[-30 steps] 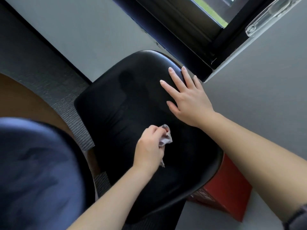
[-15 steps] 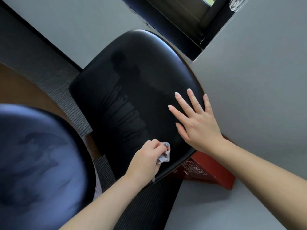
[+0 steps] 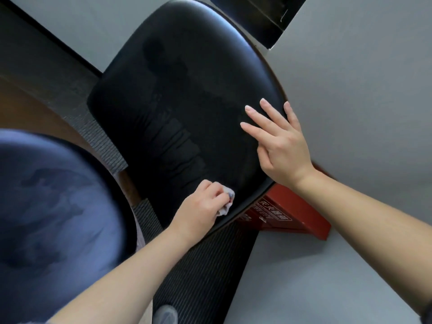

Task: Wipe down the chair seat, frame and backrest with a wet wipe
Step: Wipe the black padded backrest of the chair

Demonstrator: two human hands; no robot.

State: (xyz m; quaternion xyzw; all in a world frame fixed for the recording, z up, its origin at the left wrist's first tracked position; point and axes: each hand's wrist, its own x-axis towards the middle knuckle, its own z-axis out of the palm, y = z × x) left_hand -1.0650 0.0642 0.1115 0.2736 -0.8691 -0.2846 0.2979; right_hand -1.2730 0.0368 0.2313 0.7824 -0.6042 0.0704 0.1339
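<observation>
- Left hand (image 3: pixel 201 206): fingers curled tight round the wet wipe (image 3: pixel 225 203), which is bunched small; only a little tuft shows past the knuckles.
- Wipe location: touching the black chair seat (image 3: pixel 182 94) at about 5 o'clock, right at the rim nearest me.
- Right hand (image 3: pixel 280 146): flat, fingers straight and spread, holding nothing; it rests on the seat at about 3 o'clock, bracing it.
- Damp streaks (image 3: pixel 177 146) show across the seat's middle; the 12 o'clock end looks less evenly covered. Judgement: seat partly done; frame and backrest not yet touched as far as I can see.
- Technique note: the wad gives a narrow contact patch. Open it flatter under the fingers for wider passes.
- Run overlapping strokes along the rim curve, then roll the wipe over the edge to catch the lip.
- Shift the bracing palm before wiping beneath it.
- Risk: red box (image 3: pixel 292 213) sits just under the rim at 4 o'clock; mind knuckles there.
</observation>
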